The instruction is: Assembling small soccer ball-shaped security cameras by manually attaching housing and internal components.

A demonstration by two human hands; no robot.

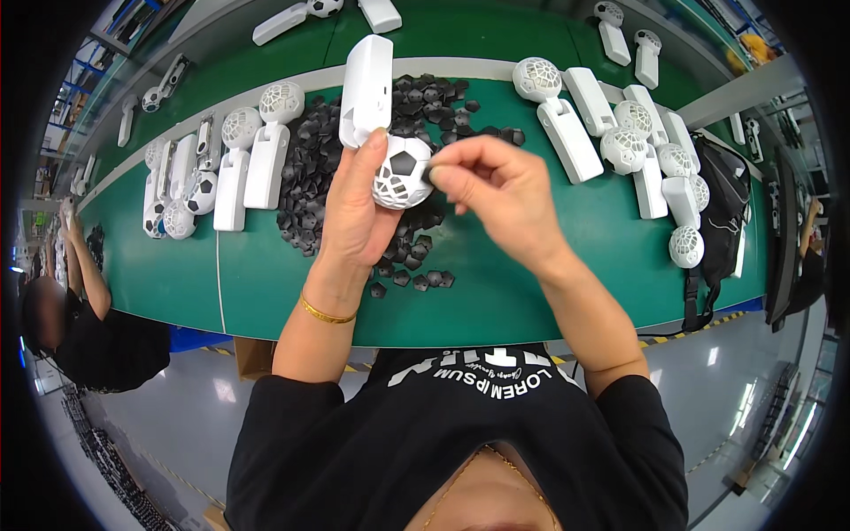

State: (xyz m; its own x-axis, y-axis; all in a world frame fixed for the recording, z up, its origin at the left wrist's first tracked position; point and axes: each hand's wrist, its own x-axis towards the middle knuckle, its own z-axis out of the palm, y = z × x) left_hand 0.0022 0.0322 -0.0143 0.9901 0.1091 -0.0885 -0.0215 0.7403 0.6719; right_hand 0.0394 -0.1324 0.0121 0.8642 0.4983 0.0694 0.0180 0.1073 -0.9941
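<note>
My left hand (pixel 356 212) is wrapped round a white device with a soccer-ball head (pixel 398 188) and a long rectangular body (pixel 368 81) that points away from me. One black pentagon sits in the face of the ball; openwork lattice shows lower on it. At the ball's right side, my right hand (pixel 509 195) pinches a small black piece (pixel 428 175) between thumb and fingertips, against or very close to the ball. Behind and beneath the device spreads a pile of black pentagon pieces (pixel 305 177), with several strays (pixel 421 280) on its near side.
On the green table (pixel 478 310), several white ball-headed devices (pixel 232 177) lie left of the pile, and more devices (pixel 571 142) lie to the right. A black bag (pixel 722 203) rests at the far right. Another person (pixel 88 327) works on the left.
</note>
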